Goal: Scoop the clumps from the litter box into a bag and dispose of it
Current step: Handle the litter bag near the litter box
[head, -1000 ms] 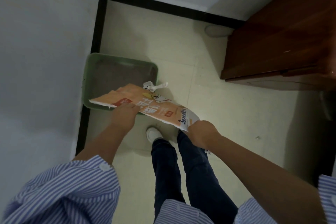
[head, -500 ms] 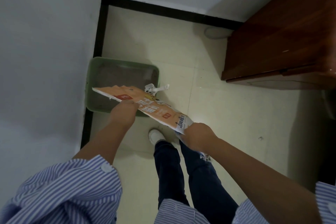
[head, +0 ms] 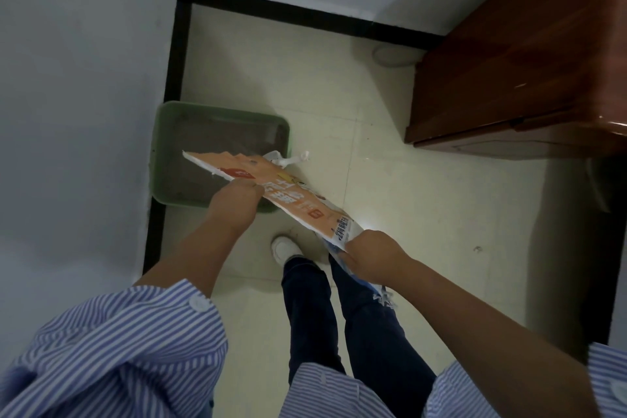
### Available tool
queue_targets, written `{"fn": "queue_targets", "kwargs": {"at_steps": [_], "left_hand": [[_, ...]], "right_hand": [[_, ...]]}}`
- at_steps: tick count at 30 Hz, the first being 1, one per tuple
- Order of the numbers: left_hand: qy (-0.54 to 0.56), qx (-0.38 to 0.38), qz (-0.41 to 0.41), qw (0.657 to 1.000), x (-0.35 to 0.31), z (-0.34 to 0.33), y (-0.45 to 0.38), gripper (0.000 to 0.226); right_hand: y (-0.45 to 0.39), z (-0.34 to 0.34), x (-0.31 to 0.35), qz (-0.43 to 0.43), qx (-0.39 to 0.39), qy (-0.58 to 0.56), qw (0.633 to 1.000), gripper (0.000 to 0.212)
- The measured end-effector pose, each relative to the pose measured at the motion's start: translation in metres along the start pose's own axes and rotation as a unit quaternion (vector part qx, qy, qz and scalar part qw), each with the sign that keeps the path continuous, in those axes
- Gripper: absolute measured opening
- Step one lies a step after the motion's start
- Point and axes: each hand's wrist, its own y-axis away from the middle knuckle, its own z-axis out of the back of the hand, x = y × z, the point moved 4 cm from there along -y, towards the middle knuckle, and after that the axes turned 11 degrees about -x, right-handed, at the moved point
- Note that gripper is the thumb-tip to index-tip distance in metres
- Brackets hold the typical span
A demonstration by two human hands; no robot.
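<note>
A green litter box [head: 159, 153] with grey litter stands on the floor in the corner by the left wall. Above its near right part I hold an orange and white printed bag [head: 295, 200], tilted with its torn open end over the box. My left hand [head: 237, 200] grips the bag near that open end. My right hand [head: 369, 251] grips the bag's lower end, closer to me. A white scoop [head: 291, 159] shows just beyond the bag at the box's right edge, partly hidden.
A brown wooden cabinet [head: 529, 78] stands at the right. Black skirting [head: 176, 54] lines the white walls. My legs and a white shoe [head: 285, 248] are on the pale tiled floor [head: 407, 214] below the bag. A round pale object [head: 393, 56] lies by the cabinet's far corner.
The bag has tipped steeper, its open end moving down toward the box. Both hands keep their hold and have shifted slightly.
</note>
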Motion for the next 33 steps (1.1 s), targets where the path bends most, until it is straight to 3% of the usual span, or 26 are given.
{"fn": "queue_targets", "kwargs": {"at_steps": [3, 5, 6, 7, 11, 12, 26, 33], "left_hand": [[0.007, -0.009, 0.001, 1.0, 0.002, 0.001, 0.0, 0.043], [0.005, -0.013, 0.0, 1.0, 0.006, 0.002, 0.002, 0.043], [0.004, -0.013, 0.001, 1.0, 0.008, 0.002, 0.002, 0.043], [0.004, -0.015, 0.004, 1.0, 0.012, 0.003, 0.003, 0.042], [0.011, -0.024, 0.019, 0.999, 0.028, 0.006, 0.006, 0.04], [0.014, -0.028, 0.021, 0.999, 0.033, 0.007, 0.007, 0.04], [-0.001, -0.059, 0.06, 0.996, 0.063, 0.029, -0.006, 0.032], [0.013, -0.039, 0.043, 0.998, 0.038, 0.015, 0.0, 0.034]], "right_hand": [[0.001, -0.001, 0.0, 0.003, -0.024, -0.017, 1.0, 0.038], [0.002, 0.009, 0.005, 0.027, -0.134, 0.046, 0.99, 0.04], [0.003, 0.014, 0.009, 0.027, -0.126, 0.054, 0.99, 0.038], [0.003, 0.017, 0.014, 0.051, -0.168, 0.084, 0.981, 0.032], [-0.009, 0.005, 0.025, 0.045, 0.0, 0.013, 0.999, 0.035], [-0.012, 0.005, 0.027, 0.037, 0.009, 0.001, 0.999, 0.036], [-0.04, 0.012, 0.046, 0.078, -0.038, 0.038, 0.996, 0.038], [-0.028, 0.015, 0.021, 0.051, -0.006, 0.048, 0.998, 0.038]]}}
